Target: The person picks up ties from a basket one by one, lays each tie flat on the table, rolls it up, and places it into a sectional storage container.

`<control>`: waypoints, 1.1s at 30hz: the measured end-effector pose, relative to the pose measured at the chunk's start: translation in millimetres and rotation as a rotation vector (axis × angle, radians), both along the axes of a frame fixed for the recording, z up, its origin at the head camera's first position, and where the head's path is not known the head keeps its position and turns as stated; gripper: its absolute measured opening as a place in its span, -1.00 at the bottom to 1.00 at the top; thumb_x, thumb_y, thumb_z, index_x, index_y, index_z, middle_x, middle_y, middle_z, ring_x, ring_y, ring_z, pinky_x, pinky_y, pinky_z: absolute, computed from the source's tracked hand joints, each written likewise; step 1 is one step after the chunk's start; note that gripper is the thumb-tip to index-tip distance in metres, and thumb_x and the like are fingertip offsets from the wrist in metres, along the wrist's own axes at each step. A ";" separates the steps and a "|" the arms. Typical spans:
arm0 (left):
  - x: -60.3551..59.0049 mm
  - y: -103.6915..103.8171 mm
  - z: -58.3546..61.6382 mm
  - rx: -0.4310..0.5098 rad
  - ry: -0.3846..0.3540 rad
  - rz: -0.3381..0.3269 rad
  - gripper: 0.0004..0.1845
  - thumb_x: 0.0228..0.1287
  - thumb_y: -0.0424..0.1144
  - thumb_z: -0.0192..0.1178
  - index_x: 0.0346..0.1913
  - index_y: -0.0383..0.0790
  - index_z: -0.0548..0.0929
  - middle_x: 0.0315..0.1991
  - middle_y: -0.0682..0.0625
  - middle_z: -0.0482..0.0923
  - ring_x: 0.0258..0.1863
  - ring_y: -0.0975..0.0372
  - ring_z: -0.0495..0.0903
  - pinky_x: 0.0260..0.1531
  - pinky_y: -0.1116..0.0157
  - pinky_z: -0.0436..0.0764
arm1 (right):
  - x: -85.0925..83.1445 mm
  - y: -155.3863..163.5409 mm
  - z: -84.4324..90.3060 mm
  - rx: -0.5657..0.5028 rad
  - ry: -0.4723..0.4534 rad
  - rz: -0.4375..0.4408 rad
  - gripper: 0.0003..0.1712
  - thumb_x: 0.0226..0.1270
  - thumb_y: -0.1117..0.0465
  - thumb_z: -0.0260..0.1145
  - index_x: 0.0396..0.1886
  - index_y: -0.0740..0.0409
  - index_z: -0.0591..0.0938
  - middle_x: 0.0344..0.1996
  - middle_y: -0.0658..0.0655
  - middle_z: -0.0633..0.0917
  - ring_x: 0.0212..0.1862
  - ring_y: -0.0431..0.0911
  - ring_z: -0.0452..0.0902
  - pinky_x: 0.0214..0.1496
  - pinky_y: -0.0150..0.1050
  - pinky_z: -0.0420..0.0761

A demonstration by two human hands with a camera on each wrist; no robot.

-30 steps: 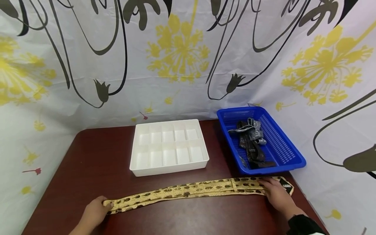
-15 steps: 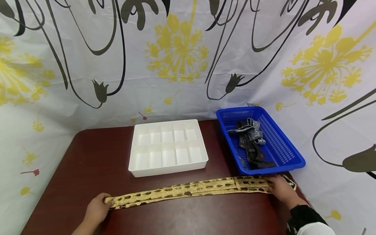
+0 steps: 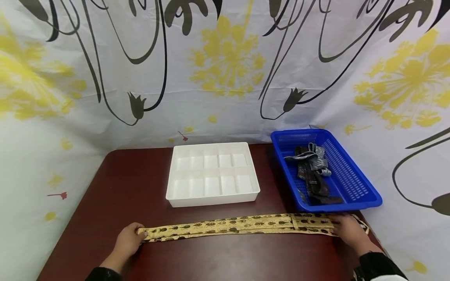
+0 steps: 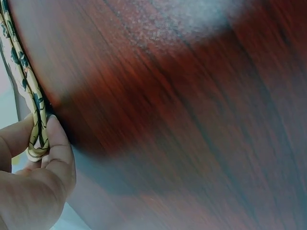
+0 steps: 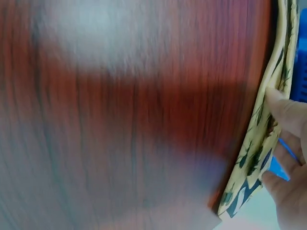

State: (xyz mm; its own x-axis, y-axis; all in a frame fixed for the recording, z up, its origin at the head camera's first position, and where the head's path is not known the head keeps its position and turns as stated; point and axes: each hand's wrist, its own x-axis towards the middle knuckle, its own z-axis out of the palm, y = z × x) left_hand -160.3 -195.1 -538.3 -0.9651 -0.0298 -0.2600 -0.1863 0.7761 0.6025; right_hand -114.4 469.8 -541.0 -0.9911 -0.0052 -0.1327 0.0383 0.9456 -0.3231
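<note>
A folded yellow necktie (image 3: 239, 225) with a dark insect print stretches across the front of the table in the head view. Its left end is pinched by my left hand (image 3: 129, 238) between thumb and fingers; the left wrist view shows this folded end (image 4: 36, 120) close up. Near the wide right end my right hand (image 3: 349, 233) holds the necktie, with the dark-patterned tip (image 5: 242, 196) sticking out past it. In the right wrist view the fingers (image 5: 288, 111) lie against the cloth, partly cut off by the frame edge.
Behind the necktie stands a white tray (image 3: 213, 201) divided into several compartments. A blue plastic basket (image 3: 355, 183) at the right holds dark and grey rolled or crumpled ties (image 3: 313, 171). A patterned white curtain (image 3: 225, 117) surrounds the reddish-brown table (image 3: 133, 187).
My right hand has shifted slightly right along with the necktie, which lies a little straighter. The left hand keeps its pinch. The head view has swung slightly left.
</note>
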 end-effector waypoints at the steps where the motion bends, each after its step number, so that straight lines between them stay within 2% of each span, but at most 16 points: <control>1: 0.7 -0.5 -0.5 0.004 0.000 -0.002 -0.62 0.30 -0.30 0.16 0.01 -0.59 0.47 -0.41 -0.14 0.50 -0.48 0.14 0.45 -0.44 0.16 0.45 | 1.5 -3.5 0.0 0.010 0.034 0.007 -0.57 0.06 0.39 0.40 -0.03 0.49 0.60 -0.12 0.53 0.59 -0.04 0.43 0.47 -0.08 0.23 0.49; 2: 1.4 -0.8 -0.6 0.011 0.000 -0.003 -0.59 0.31 -0.26 0.17 0.02 -0.59 0.46 -0.37 -0.19 0.51 -0.45 0.11 0.47 -0.42 0.13 0.47 | 3.7 -8.8 -0.1 0.023 0.072 0.016 -0.57 0.05 0.40 0.40 -0.03 0.48 0.60 -0.14 0.51 0.60 -0.06 0.42 0.48 -0.09 0.22 0.49; 4: 2.5 -0.6 -1.2 0.019 -0.004 -0.001 -0.53 0.32 -0.21 0.16 0.05 -0.61 0.44 -0.26 -0.30 0.53 -0.38 0.06 0.51 -0.35 0.05 0.51 | 10.1 -24.3 -2.5 0.040 0.205 0.047 -0.58 -0.01 0.44 0.42 -0.07 0.46 0.62 -0.20 0.45 0.62 -0.11 0.38 0.51 -0.12 0.21 0.51; 7: 4.4 1.8 -1.8 0.016 0.002 0.001 -0.47 0.32 -0.15 0.16 0.06 -0.64 0.41 -0.11 -0.44 0.51 -0.25 -0.09 0.55 -0.25 -0.05 0.53 | 21.5 -59.3 -7.4 0.053 0.491 0.117 -0.61 -0.15 0.49 0.40 -0.18 0.34 0.68 -0.28 0.28 0.67 -0.20 0.23 0.57 -0.20 0.12 0.56; 10: 6.4 7.0 -2.2 0.012 0.010 0.024 -0.49 0.31 -0.20 0.17 0.08 -0.64 0.40 -0.05 -0.48 0.50 -0.14 -0.23 0.54 -0.22 -0.07 0.54 | 24.5 -100.2 -8.9 0.010 0.737 0.250 -0.65 -0.18 0.46 0.31 -0.26 0.26 0.70 -0.31 0.16 0.69 -0.24 0.09 0.60 -0.26 -0.04 0.57; 13: 8.8 9.6 -2.5 0.011 0.028 0.052 -0.53 0.30 -0.26 0.18 0.09 -0.61 0.42 -0.05 -0.46 0.52 -0.09 -0.25 0.53 -0.23 -0.05 0.55 | 14.8 -143.5 -4.9 -0.055 0.862 0.406 -0.70 -0.13 0.36 0.25 -0.30 0.22 0.71 -0.32 0.08 0.68 -0.26 -0.03 0.58 -0.25 -0.16 0.55; 16: 11.2 7.8 -2.2 0.018 0.042 0.071 -0.55 0.30 -0.29 0.19 0.10 -0.59 0.42 -0.08 -0.42 0.53 -0.11 -0.21 0.54 -0.26 -0.02 0.55 | -2.7 -189.6 1.4 -0.110 0.873 0.532 -0.76 -0.08 0.37 0.32 -0.31 0.20 0.70 -0.33 0.02 0.67 -0.27 -0.09 0.57 -0.22 -0.24 0.55; 21: 13.1 5.3 0.4 0.038 0.045 0.076 -0.55 0.30 -0.31 0.20 0.12 -0.58 0.41 -0.06 -0.42 0.52 -0.09 -0.20 0.53 -0.25 0.00 0.55 | -25.8 -261.4 4.9 -0.119 0.776 0.658 -0.68 -0.16 0.36 0.52 -0.29 0.18 0.71 -0.32 0.02 0.68 -0.24 -0.12 0.57 -0.18 -0.29 0.61; 27: 13.7 4.6 0.5 0.047 0.030 0.093 -0.56 0.29 -0.32 0.20 0.12 -0.56 0.42 -0.05 -0.42 0.51 -0.08 -0.20 0.53 -0.22 -0.01 0.54 | -39.5 -337.5 1.2 -0.101 0.611 0.739 -0.76 0.09 0.23 0.45 -0.19 0.12 0.72 -0.26 0.00 0.69 -0.18 -0.15 0.58 -0.07 -0.31 0.58; 30: 14.6 4.6 -1.6 0.051 0.030 0.109 -0.56 0.28 -0.33 0.21 0.12 -0.55 0.43 -0.06 -0.41 0.52 -0.07 -0.19 0.52 -0.21 -0.02 0.54 | -42.3 -370.2 0.2 -0.095 0.535 0.748 -0.79 0.20 0.19 0.39 -0.15 0.08 0.72 -0.20 0.00 0.70 -0.11 -0.16 0.58 0.01 -0.32 0.55; 33: 15.5 6.1 -4.5 0.068 0.037 0.126 -0.57 0.26 -0.35 0.23 0.11 -0.54 0.44 -0.14 -0.35 0.52 -0.15 -0.12 0.53 -0.25 0.03 0.51 | -43.6 -395.2 -0.3 -0.092 0.481 0.741 -0.77 0.25 0.17 0.36 -0.10 0.07 0.71 -0.13 0.00 0.69 -0.05 -0.16 0.56 0.06 -0.34 0.52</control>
State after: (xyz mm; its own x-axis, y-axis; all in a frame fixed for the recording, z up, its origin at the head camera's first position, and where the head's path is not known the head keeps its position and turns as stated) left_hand -144.8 -189.0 -542.8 -0.9637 -0.1350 -0.2303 -0.2567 0.7051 0.6610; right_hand -158.0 74.6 -541.3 -0.6773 -0.6575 0.3301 -0.7327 0.6432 -0.2223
